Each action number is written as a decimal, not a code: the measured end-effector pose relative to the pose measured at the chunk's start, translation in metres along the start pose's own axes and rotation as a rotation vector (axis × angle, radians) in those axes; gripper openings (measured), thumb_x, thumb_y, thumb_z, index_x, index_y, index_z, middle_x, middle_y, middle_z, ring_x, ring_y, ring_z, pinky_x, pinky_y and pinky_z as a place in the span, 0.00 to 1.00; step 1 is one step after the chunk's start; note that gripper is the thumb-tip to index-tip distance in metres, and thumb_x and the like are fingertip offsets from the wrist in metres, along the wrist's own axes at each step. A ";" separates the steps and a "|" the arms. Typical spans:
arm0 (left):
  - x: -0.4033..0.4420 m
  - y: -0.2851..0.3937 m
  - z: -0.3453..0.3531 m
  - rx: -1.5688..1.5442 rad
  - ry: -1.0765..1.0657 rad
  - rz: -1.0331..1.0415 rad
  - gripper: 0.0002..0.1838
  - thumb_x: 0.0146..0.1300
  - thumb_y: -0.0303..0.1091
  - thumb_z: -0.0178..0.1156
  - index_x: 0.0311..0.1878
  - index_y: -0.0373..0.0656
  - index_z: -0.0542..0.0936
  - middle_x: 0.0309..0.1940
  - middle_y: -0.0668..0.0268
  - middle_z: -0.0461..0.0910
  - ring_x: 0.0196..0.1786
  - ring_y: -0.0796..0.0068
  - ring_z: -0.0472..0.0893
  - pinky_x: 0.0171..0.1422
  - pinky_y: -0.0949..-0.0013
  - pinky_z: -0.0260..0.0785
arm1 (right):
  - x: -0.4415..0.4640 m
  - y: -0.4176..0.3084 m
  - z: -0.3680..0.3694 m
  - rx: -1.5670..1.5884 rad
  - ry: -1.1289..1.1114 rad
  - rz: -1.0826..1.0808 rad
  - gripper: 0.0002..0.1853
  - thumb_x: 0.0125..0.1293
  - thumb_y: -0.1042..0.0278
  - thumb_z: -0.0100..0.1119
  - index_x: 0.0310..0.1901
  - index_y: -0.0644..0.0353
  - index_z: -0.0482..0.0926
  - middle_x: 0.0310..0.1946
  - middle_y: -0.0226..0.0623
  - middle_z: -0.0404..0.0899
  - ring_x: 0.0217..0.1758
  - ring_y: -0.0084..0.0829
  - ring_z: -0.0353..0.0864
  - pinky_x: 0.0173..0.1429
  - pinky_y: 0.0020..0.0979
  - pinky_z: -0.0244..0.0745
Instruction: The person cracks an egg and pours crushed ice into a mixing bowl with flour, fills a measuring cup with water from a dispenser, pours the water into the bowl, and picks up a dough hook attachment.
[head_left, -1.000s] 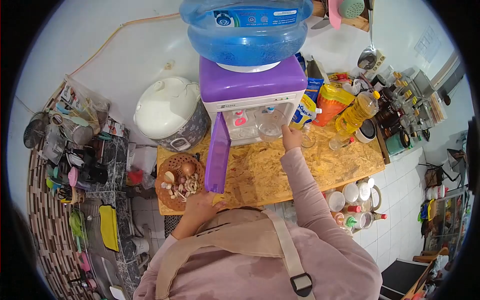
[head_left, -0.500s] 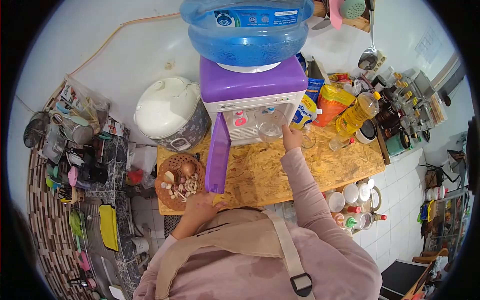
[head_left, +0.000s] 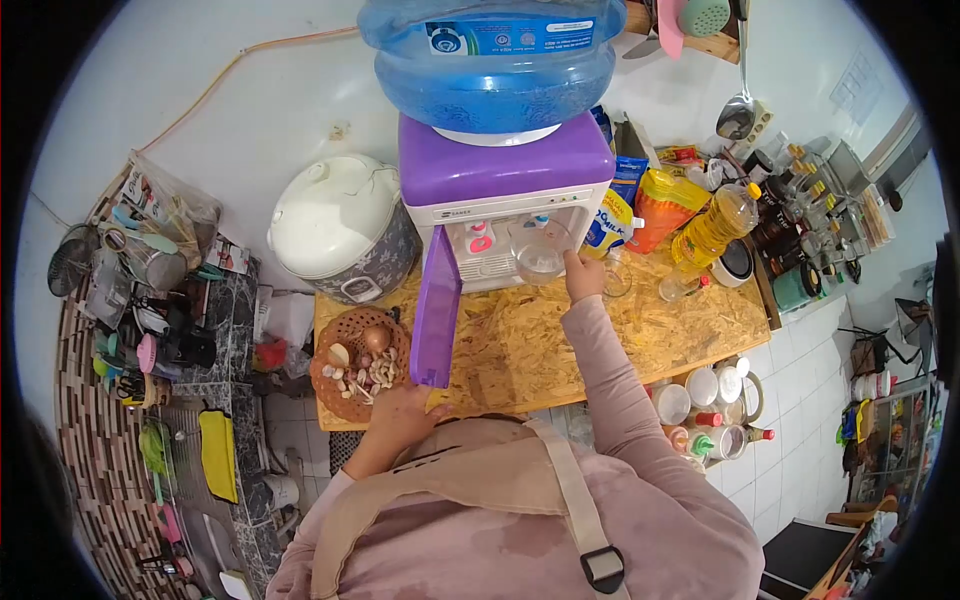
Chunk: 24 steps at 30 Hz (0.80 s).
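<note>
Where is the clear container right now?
In the head view, the clear container is just right of centre, in the right hand, at the front of the purple-and-white water dispenser, by its blue tap.

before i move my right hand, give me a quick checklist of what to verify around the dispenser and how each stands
1. Right hand gripping the clear container: ok, fingers at its near right side.
2. Container at the blue tap side of the dispenser: ok; exact alignment under the spout, cannot tell.
3. Purple door open: ok, swung out to the left of the container.
4. Left hand clear of the door and basket: cannot tell, it is close to both.
5. Water level inside the container: cannot tell.
</note>
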<state>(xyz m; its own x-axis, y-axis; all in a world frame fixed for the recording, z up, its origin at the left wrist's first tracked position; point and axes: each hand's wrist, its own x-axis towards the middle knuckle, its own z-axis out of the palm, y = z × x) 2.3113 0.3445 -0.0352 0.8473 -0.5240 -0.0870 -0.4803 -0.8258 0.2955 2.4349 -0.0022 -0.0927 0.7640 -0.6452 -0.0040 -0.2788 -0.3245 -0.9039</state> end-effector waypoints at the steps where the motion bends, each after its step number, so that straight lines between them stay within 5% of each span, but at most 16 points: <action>1: 0.000 0.000 0.000 0.007 -0.008 -0.003 0.21 0.53 0.50 0.64 0.45 0.49 0.78 0.33 0.59 0.81 0.37 0.57 0.81 0.37 0.57 0.74 | 0.000 0.001 0.000 0.000 0.007 -0.003 0.22 0.54 0.51 0.55 0.31 0.68 0.82 0.22 0.54 0.79 0.29 0.45 0.81 0.39 0.39 0.72; 24: 0.001 0.003 -0.005 0.021 -0.023 -0.015 0.20 0.53 0.51 0.64 0.43 0.47 0.79 0.32 0.58 0.81 0.35 0.55 0.81 0.37 0.58 0.74 | 0.002 0.002 0.001 0.002 0.014 -0.009 0.22 0.54 0.52 0.55 0.31 0.69 0.82 0.22 0.54 0.78 0.29 0.44 0.82 0.39 0.38 0.72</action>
<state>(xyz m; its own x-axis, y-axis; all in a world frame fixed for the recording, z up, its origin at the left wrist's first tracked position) 2.3120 0.3425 -0.0300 0.8489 -0.5161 -0.1136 -0.4725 -0.8375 0.2743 2.4363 -0.0030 -0.0947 0.7581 -0.6521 0.0103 -0.2706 -0.3288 -0.9048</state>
